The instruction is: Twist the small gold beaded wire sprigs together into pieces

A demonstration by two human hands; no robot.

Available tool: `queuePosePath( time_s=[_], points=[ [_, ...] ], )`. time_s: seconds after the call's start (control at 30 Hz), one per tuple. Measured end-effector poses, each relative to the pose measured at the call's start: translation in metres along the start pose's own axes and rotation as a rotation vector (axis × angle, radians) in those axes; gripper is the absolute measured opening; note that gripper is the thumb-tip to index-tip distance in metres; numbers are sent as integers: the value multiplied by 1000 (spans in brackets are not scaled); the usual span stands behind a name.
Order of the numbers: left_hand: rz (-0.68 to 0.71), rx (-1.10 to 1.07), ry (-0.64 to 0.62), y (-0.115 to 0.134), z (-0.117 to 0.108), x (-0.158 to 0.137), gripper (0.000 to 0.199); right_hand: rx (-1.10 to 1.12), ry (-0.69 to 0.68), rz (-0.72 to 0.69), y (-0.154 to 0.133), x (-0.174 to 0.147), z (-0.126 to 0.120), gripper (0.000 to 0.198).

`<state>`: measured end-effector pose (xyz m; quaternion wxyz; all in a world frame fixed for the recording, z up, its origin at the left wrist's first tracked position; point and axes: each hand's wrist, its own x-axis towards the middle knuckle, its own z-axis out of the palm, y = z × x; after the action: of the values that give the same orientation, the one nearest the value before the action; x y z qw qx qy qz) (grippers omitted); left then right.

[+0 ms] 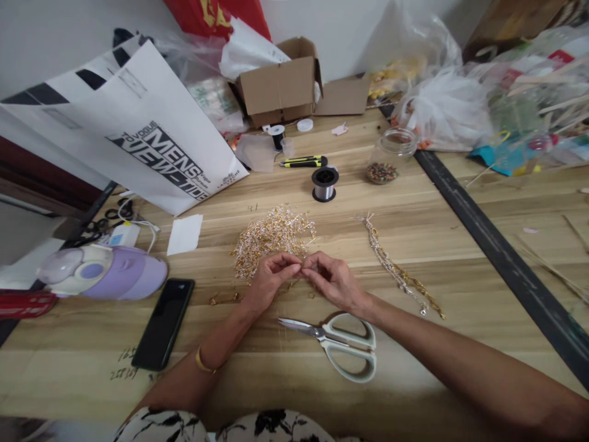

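My left hand [271, 279] and my right hand [332, 281] meet fingertip to fingertip at the near edge of a heap of small gold and clear beads or charms [269, 236]. Both are closed in a pinch, and whatever lies between the fingers is too small to make out. Below the hands rest scissors [338, 344] with pale handles, the blades pointing left. A tiny ring [311, 295] lies just under my right hand. Farther right, a bundle of gold and silver chains [391, 264] stretches across the wood.
Behind the heap are a wire spool [324, 184], a yellow-black cutter knife [304, 161] and a jar of beads [386, 159]. On the left lie a phone [163, 324], a purple bottle [119, 270] and a white bag [151, 129]. A dark strip [497, 252] crosses the table at right.
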<state>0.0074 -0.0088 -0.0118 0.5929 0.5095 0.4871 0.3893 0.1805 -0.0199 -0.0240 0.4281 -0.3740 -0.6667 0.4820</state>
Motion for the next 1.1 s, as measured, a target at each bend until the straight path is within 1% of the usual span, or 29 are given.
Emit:
queuePosePath(
  time_s=[0.13, 0.23, 0.33, 0.53, 0.7, 0.93, 1.1],
  points=[
    [28, 92, -13, 6, 0, -1, 18, -67, 19, -63, 0, -1, 0, 11],
    [11, 147, -92, 10, -1, -1, 24, -118, 30, -98, 0, -2, 0, 11],
    [-17, 120, -137, 11, -3, 0, 24, -119, 24, -112, 0, -2, 1, 10],
    [-60, 30, -137, 10, -5, 1, 24, -102, 10, -129, 0, -2, 1, 9],
    [-105, 36, -195, 15, -5, 0, 29, -127, 7, -133, 1, -2, 2, 10],
    [-125, 37, -224, 15, -9, 1, 28, -139, -7, -177, 3, -2, 2, 10],
    [-146, 30, -226, 12, -11, 1, 27, -184, 7, -187, 3, -2, 2, 12]
  ],
)
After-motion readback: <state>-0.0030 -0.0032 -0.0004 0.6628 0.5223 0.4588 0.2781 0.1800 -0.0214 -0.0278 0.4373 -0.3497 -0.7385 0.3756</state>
